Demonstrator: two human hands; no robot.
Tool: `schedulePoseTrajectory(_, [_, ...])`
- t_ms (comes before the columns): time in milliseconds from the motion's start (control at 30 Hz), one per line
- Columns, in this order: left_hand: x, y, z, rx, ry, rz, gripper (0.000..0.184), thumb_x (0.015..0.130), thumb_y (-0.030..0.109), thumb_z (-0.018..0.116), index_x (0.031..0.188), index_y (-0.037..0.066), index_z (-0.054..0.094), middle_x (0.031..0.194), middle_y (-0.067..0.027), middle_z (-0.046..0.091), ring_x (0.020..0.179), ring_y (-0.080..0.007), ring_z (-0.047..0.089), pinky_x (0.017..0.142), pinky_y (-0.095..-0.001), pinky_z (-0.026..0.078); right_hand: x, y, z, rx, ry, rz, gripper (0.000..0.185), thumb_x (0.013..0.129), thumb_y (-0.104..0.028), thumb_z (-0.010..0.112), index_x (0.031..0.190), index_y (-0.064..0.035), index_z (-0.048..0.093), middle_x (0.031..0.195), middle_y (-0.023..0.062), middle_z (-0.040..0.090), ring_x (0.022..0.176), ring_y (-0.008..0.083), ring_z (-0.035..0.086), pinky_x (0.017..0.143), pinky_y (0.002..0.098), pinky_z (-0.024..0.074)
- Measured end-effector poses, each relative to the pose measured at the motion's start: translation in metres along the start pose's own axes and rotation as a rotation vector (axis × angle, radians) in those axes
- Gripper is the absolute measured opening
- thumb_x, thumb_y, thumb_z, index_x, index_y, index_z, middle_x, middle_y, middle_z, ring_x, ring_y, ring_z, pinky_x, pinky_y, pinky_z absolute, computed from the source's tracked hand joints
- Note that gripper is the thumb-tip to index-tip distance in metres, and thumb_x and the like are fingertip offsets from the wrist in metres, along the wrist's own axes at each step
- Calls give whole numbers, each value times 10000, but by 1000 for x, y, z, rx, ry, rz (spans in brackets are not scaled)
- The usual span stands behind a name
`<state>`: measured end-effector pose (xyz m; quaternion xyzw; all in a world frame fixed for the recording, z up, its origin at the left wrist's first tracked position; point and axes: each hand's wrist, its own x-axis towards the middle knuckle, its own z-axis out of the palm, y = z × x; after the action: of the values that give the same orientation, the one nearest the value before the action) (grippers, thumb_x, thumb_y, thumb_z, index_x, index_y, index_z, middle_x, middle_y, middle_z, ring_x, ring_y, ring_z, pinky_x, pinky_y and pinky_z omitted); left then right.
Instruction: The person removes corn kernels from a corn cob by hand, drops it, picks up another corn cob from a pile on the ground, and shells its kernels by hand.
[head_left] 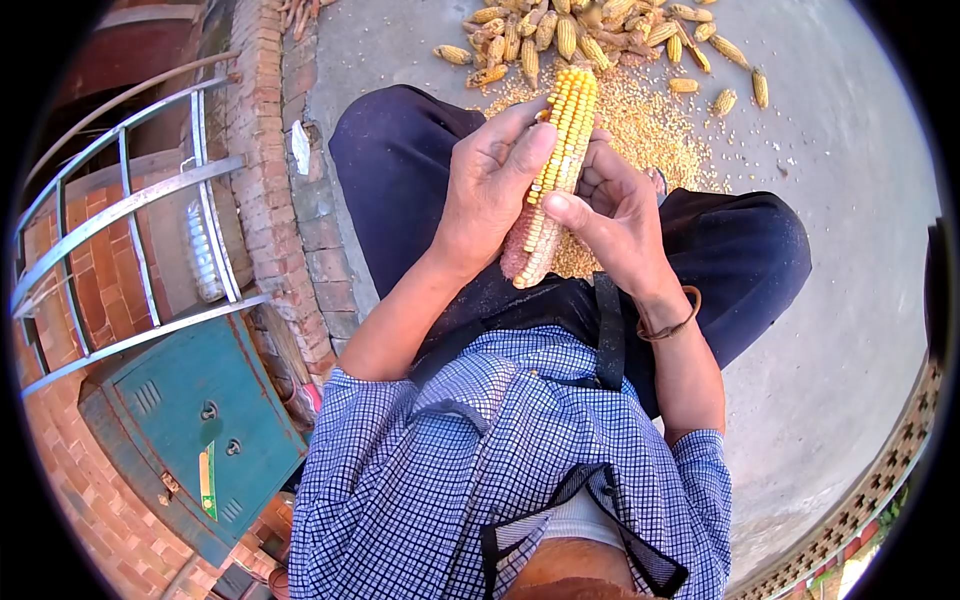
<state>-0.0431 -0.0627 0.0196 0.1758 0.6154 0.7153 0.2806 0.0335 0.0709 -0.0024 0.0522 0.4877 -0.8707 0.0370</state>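
A partly shelled ear of corn [571, 125] is held up at a slant in front of my lap. Yellow kernels cover its upper part, while a strip of bare reddish cob shows low on its left side. My left hand [490, 180] is closed round the ear from the left, thumb lying along it. From the right, my right hand [622, 215] grips the lower half, its thumb pressed on the kernels and its other fingers curled behind. Below the ear, loose kernels [650, 130] are spread over the ground between my legs.
Several corn ears [567, 38] are heaped beyond the kernels, with a few strays to the right. On the left are a brick edge [270, 150], a metal railing [130, 205] and a green metal cabinet [190, 420]. Concrete floor [830, 250] extends to the right.
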Motion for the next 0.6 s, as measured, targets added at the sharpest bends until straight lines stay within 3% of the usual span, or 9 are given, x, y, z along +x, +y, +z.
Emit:
schedulePoseTrajectory(300, [-4,-14,0,149,46,72,426,1066,226,350,1326,-72,509,1214,-151,634,1076,-178,624,966,-323,490,2,2,3,-36,55,-72,471,860,-130,761,1223,63,532,1095,80,636,997,114,621,895,275,509])
schedulePoseTrajectory(400, [-1,-18,3,70,89,137,368,1059,201,424,1275,-62,564,1039,-63,633,921,-88,567,825,-241,464,2,2,4,-41,80,-69,500,854,-139,768,1241,67,526,1111,80,629,1007,114,616,901,273,504])
schedulePoseTrajectory(600, [-2,-19,2,44,136,67,350,1062,184,413,1252,-57,580,1017,-48,624,878,-73,552,783,-235,465,1,0,4,-94,60,-53,517,857,-145,766,1256,71,520,1141,90,625,1024,123,613,930,285,497])
